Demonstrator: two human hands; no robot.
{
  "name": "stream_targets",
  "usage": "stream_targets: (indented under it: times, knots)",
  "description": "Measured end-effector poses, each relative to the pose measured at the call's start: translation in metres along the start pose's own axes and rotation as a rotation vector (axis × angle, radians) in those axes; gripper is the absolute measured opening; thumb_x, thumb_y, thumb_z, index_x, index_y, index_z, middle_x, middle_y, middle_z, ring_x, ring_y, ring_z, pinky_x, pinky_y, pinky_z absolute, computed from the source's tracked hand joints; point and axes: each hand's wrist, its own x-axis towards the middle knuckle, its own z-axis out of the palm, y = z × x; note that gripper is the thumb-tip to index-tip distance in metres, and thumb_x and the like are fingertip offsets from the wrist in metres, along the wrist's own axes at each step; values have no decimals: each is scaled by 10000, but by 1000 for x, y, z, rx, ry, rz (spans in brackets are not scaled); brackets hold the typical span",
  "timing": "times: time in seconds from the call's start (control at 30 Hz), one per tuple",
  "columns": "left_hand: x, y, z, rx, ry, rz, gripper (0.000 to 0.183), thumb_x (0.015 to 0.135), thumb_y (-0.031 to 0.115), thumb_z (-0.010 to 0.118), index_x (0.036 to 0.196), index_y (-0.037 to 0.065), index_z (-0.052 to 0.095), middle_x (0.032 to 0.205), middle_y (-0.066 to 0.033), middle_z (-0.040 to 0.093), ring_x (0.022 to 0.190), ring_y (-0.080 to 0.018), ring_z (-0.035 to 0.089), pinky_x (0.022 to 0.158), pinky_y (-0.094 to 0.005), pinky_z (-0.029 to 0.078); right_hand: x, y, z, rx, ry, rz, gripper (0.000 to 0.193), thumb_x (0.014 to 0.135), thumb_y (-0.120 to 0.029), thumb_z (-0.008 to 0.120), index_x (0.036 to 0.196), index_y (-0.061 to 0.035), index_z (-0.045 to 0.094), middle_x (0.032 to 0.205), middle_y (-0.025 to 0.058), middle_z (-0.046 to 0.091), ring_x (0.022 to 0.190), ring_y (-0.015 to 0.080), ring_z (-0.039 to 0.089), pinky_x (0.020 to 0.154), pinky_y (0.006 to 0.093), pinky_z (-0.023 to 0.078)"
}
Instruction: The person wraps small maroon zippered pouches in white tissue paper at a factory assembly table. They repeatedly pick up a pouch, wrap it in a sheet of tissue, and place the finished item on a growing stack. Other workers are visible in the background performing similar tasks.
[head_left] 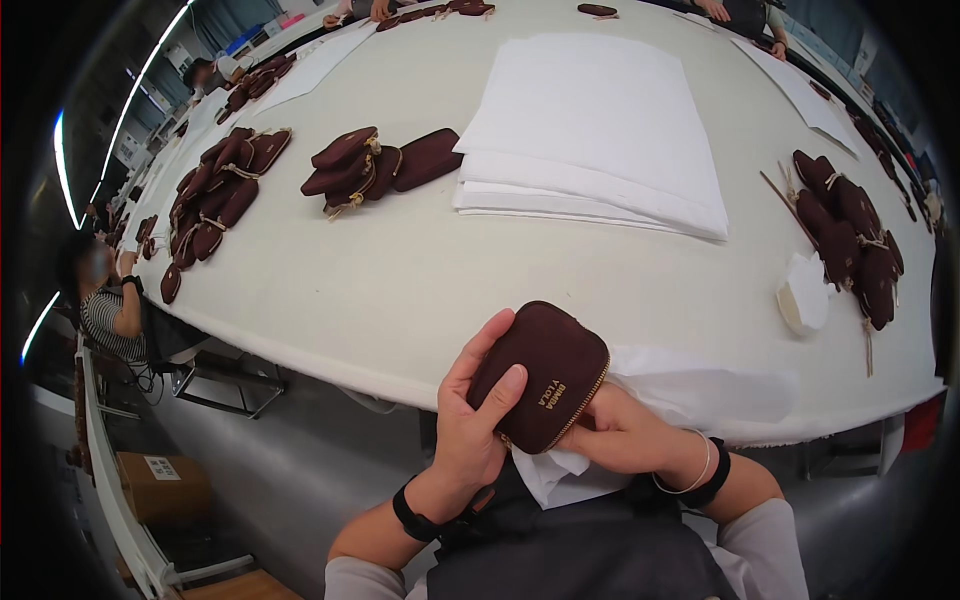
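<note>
A small dark-maroon zip pouch with rounded corners and gold lettering is held up in front of me, at the near edge of the table. My left hand grips its left side, thumb across the front and fingers behind. At its lower right, along the gold zip, my right hand is curled against the pouch, with its fingertips partly hidden behind it. Below the pouch and right hand hangs crumpled white paper. More thin white paper lies on the table beyond my right wrist.
A stack of white sheets lies mid-table. Maroon pouches form piles at left, centre left and right. Beside the right pile is a white wad. A person sits at left; others work along the far edge.
</note>
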Motion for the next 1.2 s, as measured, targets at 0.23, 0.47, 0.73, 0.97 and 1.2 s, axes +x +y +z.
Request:
stream_targets:
  times: [0.23,0.47,0.73,0.97,1.2]
  knots:
    - [6,-1,-1,-165,52,-14,510,985,28,623,1471,17,470,1361,-144,598,1214,-204,610,1039,-357,525,-22,-18,4,-677,137,-230,435,834,-96,762,1245,-37,632,1131,147,655,1053,311,638,884,372,533]
    - [-2,-2,9,-116,7,-18,549,934,-7,682,1450,14,498,1344,-141,614,1217,-201,608,1042,-347,518,-9,5,1,-525,165,-307,293,764,-22,748,1035,-131,737,1061,93,695,975,324,668,836,384,552]
    - [-2,2,15,1,-4,44,593,912,-25,687,1458,20,460,1426,-145,544,1280,-215,560,1072,-352,489,17,26,21,-170,449,-290,446,751,-40,831,1160,-57,651,1079,53,717,978,175,686,825,330,551]
    - [3,-4,6,-170,-38,134,577,922,-23,681,1448,16,448,1541,-153,440,1360,-228,497,1123,-371,453,-1,12,18,304,363,-22,341,833,-34,778,1159,-31,679,1076,58,729,1030,150,681,863,326,554]
    - [2,-8,11,-172,-103,143,517,937,-20,674,1419,4,489,1551,-166,432,1371,-230,492,1128,-374,450,-10,11,6,-569,468,-251,346,740,-56,830,1065,-25,718,989,103,751,904,216,734,789,313,557]
